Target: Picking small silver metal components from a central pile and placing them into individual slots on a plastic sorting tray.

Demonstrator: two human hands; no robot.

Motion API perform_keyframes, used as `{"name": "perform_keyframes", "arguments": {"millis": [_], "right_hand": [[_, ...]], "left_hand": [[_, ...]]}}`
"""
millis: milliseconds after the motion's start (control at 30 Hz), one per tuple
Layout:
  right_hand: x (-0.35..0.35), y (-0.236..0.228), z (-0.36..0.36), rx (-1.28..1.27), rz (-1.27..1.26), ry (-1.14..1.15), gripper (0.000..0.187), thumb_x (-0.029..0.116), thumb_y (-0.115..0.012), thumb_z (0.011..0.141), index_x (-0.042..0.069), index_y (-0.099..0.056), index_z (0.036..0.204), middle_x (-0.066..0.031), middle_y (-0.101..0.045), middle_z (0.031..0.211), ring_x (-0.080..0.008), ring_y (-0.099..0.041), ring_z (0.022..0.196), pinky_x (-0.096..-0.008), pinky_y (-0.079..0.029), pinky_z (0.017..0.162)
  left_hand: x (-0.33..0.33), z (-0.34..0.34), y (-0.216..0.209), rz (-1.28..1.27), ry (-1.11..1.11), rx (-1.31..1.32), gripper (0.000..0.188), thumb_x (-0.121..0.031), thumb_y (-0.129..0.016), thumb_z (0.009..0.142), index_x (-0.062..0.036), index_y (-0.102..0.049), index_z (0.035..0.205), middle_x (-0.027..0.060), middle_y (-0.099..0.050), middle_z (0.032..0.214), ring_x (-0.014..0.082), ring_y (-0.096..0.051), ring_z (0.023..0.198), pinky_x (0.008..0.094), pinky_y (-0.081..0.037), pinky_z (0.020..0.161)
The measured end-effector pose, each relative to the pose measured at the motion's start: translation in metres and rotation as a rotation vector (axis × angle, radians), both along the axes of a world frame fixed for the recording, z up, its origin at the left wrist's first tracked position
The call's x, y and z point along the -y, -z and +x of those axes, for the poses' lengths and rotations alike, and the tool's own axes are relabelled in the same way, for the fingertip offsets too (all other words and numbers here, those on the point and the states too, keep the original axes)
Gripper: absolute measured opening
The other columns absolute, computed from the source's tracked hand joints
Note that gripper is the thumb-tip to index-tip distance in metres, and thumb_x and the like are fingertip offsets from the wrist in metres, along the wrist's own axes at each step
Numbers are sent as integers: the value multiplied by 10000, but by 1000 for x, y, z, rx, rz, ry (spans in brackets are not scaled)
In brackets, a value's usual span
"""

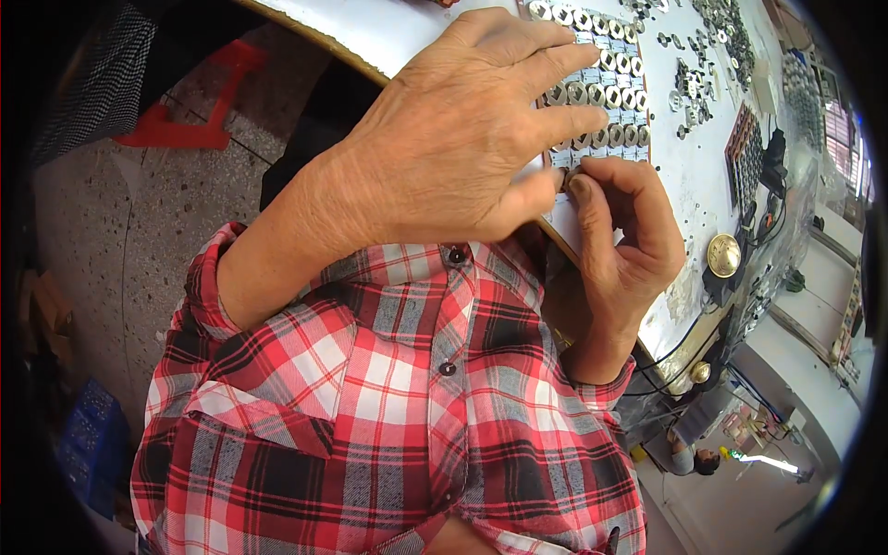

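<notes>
My left hand [462, 125] reaches over a flat board [630, 117] set with rows of small round metal pieces [613, 97] that have angular holes. Its fingers are spread across the rows, and its thumb points at my right fingertips. At the board's near edge, my right hand [634, 217] pinches a small dark piece [571, 176] between thumb and index finger. Most of that piece is covered by the fingertips, so its kind does not show. The left thumb is close against it; whether they touch, I cannot tell.
Loose small metal parts [694, 92] lie scattered on the white table [671, 171]. Beyond them is a second filled board [743, 153], with a gold dome [723, 255] nearer. A red stool [176, 137] and blue crate [92, 435] stand at left. Another person [705, 461] is far right.
</notes>
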State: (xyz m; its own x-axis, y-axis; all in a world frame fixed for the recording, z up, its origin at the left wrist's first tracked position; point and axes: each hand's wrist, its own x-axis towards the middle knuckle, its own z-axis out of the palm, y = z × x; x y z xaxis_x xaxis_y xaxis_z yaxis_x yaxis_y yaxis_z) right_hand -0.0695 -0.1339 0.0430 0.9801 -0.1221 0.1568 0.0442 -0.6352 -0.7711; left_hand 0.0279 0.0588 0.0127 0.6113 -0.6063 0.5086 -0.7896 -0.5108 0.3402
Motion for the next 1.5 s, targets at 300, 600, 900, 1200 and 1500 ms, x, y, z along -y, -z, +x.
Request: {"name": "perform_keyframes", "arguments": {"millis": [300,600,900,1200,1500], "right_hand": [[7,6,6,107,11,-117,174,-104,-744,853,-12,-718,999,-60,-679,886,-83,-606,663,-223,-428,552],[21,0,18,7,126,-245,166,-117,-714,844,-18,-734,975,-47,-652,886,-92,-599,704,-233,-453,609],[42,-8,23,1,86,60,199,-20,-696,972,1,-761,1159,6,-689,892,-42,-566,722,-203,-432,640],[91,7,42,141,-502,251,189,19,-705,935,48,-758,1114,-66,-686,929,-153,-633,714,-283,-492,630],[90,2,40,114,-537,237,111,35,-692,968,19,-727,1072,-54,-685,931,-132,-596,737,-278,-483,656]], "left_hand": [[6,0,-5,64,15,59,558,-184,-803,702,-144,-756,1257,122,-618,1435,311,-549,1343,455,-404,1111],[10,5,-7,90,53,136,542,-171,-796,723,-147,-755,1263,116,-617,1440,305,-546,1347,450,-403,1112],[18,-3,6,-115,46,-73,500,-124,-759,773,-179,-761,1271,102,-609,1468,283,-545,1354,440,-413,1111],[19,-2,7,-125,30,-64,505,-120,-755,759,-179,-764,1260,103,-604,1479,285,-544,1356,444,-414,1116],[20,-2,11,-151,37,-60,504,-118,-754,775,-181,-752,1274,98,-606,1471,290,-546,1356,447,-420,1106]]}}
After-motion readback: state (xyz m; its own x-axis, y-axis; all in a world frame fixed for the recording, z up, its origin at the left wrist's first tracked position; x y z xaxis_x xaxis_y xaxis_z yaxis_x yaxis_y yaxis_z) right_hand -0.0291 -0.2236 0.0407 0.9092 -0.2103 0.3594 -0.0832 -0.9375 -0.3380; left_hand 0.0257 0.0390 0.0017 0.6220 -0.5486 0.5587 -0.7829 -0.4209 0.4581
